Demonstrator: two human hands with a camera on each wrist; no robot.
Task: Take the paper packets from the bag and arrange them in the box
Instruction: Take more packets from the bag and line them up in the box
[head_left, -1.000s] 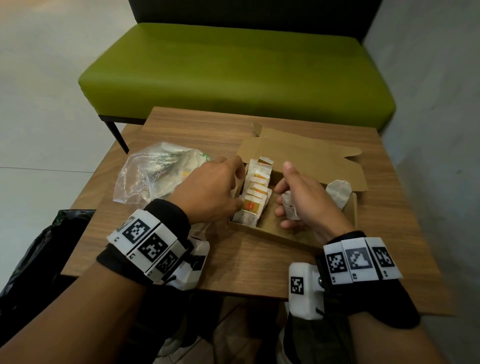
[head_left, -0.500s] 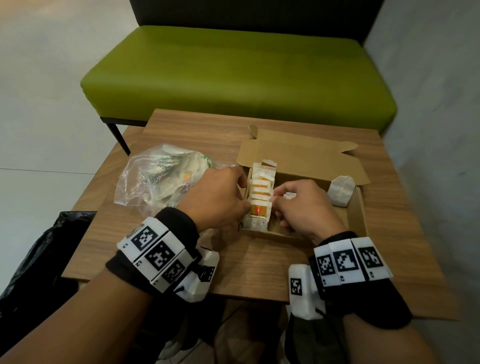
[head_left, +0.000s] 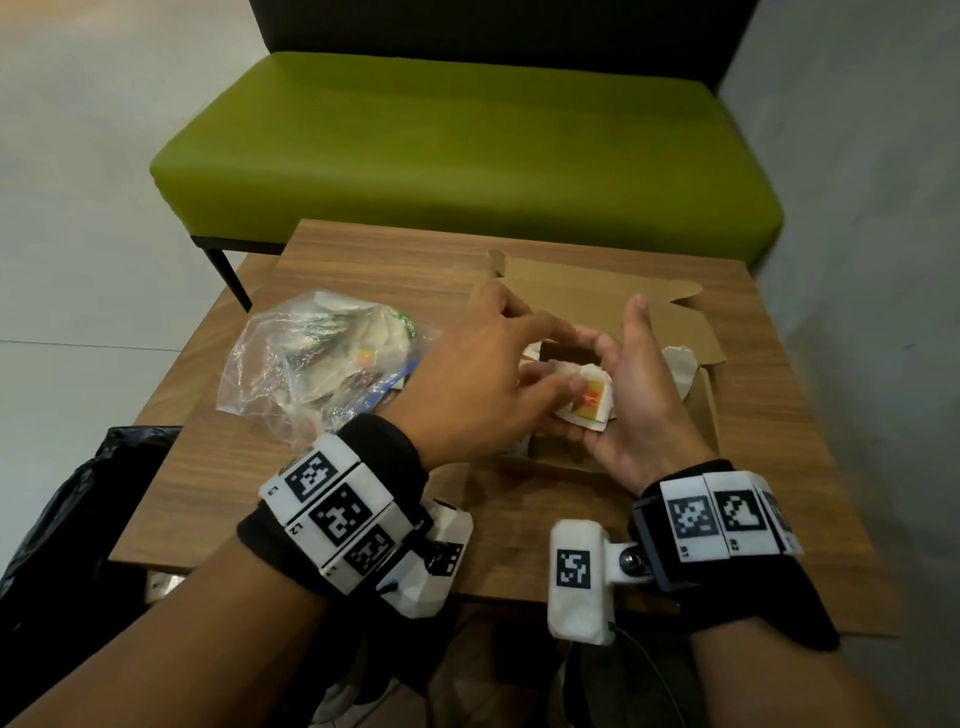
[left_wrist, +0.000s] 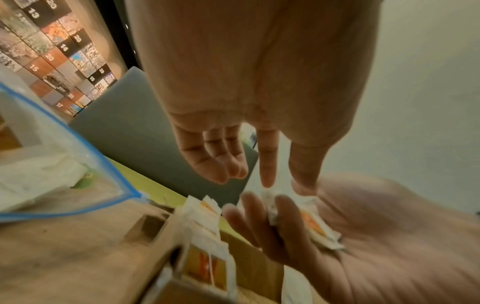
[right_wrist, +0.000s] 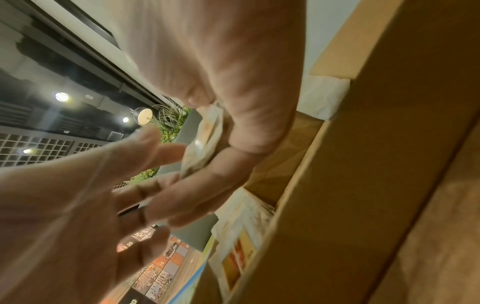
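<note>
On the wooden table stands the open cardboard box (head_left: 704, 410) (right_wrist: 363, 144), with white paper packets (left_wrist: 205, 218) (right_wrist: 241, 242) printed in orange and yellow standing in a row at its left end. My right hand (head_left: 613, 353) is turned palm-up above the box and holds a few packets (head_left: 589, 402) (left_wrist: 311, 224) (right_wrist: 205, 133) in its cupped fingers. My left hand (head_left: 540, 358) reaches across with its fingers straight and spread. Its thumb and index fingertip touch those held packets. The clear plastic bag (head_left: 311, 364) (left_wrist: 52, 164) lies left of the box with more packets inside.
A crumpled white paper (head_left: 680, 364) (right_wrist: 324, 96) sits at the box's right end under the raised lid flap (head_left: 597, 301). A green bench (head_left: 467, 156) stands beyond the table, a grey wall to the right, a black bin bag (head_left: 52, 493) by the table's left corner.
Both hands have risen out of the box. My right hand turned palm-up with packets in it, and my left hand left the row of packets and reached over to that palm.
</note>
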